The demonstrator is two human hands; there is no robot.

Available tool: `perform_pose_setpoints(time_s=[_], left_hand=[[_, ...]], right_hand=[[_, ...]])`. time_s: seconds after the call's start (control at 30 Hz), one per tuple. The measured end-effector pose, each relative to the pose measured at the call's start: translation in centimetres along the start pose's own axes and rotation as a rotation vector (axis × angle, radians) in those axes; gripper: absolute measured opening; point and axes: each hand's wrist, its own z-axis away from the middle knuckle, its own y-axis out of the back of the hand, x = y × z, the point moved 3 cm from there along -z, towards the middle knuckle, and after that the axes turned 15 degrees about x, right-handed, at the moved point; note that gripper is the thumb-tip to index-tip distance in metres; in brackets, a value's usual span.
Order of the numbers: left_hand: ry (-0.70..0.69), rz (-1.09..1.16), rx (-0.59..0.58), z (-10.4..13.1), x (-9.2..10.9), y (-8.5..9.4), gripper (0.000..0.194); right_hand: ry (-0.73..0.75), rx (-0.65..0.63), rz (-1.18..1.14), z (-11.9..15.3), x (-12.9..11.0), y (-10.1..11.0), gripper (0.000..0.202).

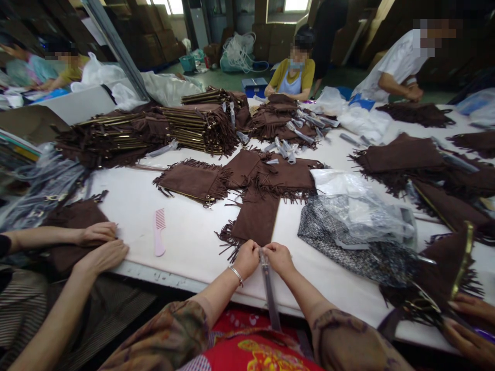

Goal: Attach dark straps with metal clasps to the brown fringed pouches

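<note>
The table under my hands was white. The fringed bag lying on it was dark brown, and the strap hanging off its near edge was grey. My bangle was silver; my sleeves were mottled brown, my lap red with a yellow pattern. Left on the table lay a pale pink comb. Right of the bag, a black-and-white speckled cloth sat under clear plastic. Far across the table, the stacked bags showed brown with gold trim.

Left hand, right hand pinched; knuckles nearly touching.
</note>
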Motion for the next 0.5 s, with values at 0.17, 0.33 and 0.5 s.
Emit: perform_pose_setpoints(time_s=[0.17,0.33,0.5], left_hand=[[0.242,0.091,0.012,1.2,-0.9,-0.9,0.010],[0.413,0.172,-0.102,5.5,-0.7,-0.9,0.026],[0.473,0.232,-0.297,8.0,-0.6,-0.3,0.029]], right_hand=[[-0.102,0.026,-0.030,-0.2,1.0,-0.8,0.027],[-0.161,0.083,-0.075,-0.1,1.4,-1.2,0.025],[-0.265,0.112,-0.158,-0.1,2.1,-1.4,0.026]])
